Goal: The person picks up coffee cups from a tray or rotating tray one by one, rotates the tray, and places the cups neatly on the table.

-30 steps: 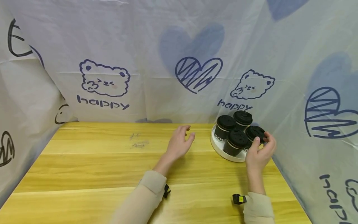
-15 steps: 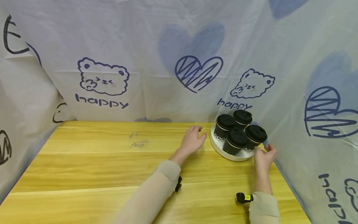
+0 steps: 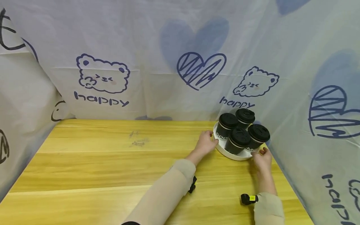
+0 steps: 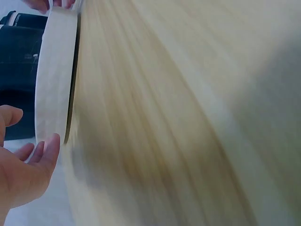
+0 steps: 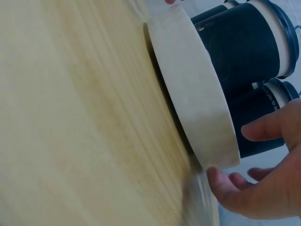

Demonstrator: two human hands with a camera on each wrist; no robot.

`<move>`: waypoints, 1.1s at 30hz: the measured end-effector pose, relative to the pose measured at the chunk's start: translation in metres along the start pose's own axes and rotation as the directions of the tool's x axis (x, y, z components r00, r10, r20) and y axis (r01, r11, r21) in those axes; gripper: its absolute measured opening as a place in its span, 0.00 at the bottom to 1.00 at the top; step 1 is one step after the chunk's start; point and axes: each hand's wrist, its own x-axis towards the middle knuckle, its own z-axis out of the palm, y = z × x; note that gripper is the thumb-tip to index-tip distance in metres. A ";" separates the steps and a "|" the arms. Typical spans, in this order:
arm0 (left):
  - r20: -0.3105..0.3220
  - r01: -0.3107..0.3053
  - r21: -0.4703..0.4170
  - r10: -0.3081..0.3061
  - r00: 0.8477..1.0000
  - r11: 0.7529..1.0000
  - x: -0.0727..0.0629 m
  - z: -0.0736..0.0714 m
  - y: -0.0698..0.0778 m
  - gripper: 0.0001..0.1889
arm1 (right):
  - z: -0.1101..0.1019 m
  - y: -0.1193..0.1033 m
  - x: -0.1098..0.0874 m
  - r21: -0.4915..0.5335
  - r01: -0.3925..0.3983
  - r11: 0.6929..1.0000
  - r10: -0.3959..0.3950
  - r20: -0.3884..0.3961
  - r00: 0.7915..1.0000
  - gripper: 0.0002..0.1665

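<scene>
Fingers (image 5: 223,188) of left hand (image 3: 206,143) and right hand (image 3: 262,160), spread, flanked the tray (image 3: 229,154) near the far-right corner of the bench (image 3: 112,172); even, level support seemed best for the cups (image 3: 239,137).

White, creased sheeting (image 3: 152,37) encloses the surface (image 3: 84,172) at the back, left and right, printed with solid blue hearts (image 3: 194,36), scribbled hearts (image 3: 192,66), bear faces (image 3: 102,75) and lettering (image 3: 101,99) reading "happy". The surface has a yellow wood-grain finish in bands running left to right, with grey scuff marks (image 3: 138,142) towards its rear edge. Lighting is soft, with pale sheen on the surface's nearer part.
</scene>
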 end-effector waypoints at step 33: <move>-0.094 0.098 -0.090 -0.106 0.990 0.991 -0.003 0.007 0.009 0.19 | 0.004 0.000 -0.007 -0.162 0.034 0.986 -0.012 0.132 0.991 0.45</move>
